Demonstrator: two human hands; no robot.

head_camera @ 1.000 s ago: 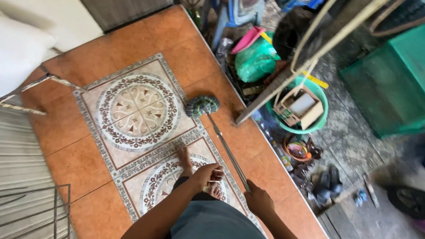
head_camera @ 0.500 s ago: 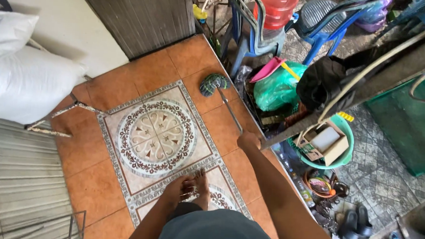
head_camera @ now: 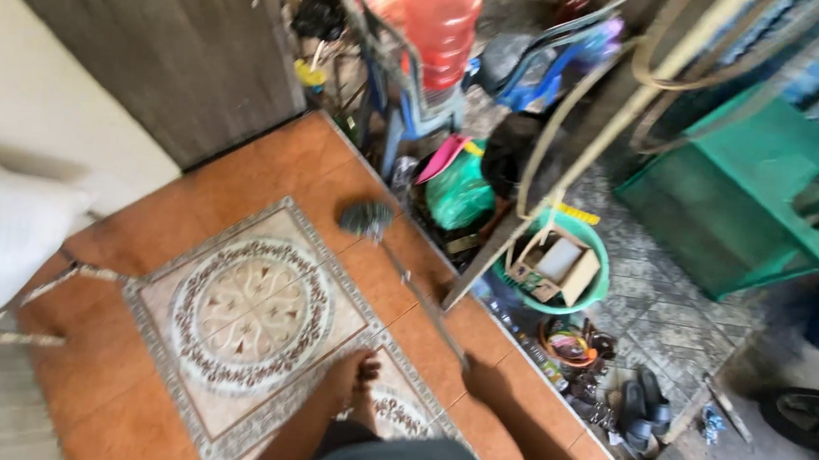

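One hand is at work here: the right hand (head_camera: 485, 379) is clenched around the near end of the mop handle (head_camera: 421, 303), a thin metal rod that runs from it toward eleven o'clock across the floor. At the rod's far end the mop head (head_camera: 365, 218), a dark green-and-grey bundle, rests on the orange floor tiles (head_camera: 270, 167) just past the twelve-to-one o'clock corner of the patterned medallion tile (head_camera: 252, 307), close to the edge where the tiled floor meets the clutter. The left hand (head_camera: 356, 370) hangs loose and empty at the person's side, fingers released, above a second patterned tile at about six o'clock. The picture is blurred by motion, so no wet sheen or streaks can be made out on the floor; judging only from where the head lies, the mopping looks to be in full swing along the one o'clock edge, with no way to tell how much of the floor is already wiped and how much remains. Beyond that edge stand a green plastic bag (head_camera: 457, 193), a teal basin (head_camera: 593, 293) holding a cardboard box, a red water jug (head_camera: 440, 21) on a blue chair, and sandals (head_camera: 642, 405) at four o'clock.
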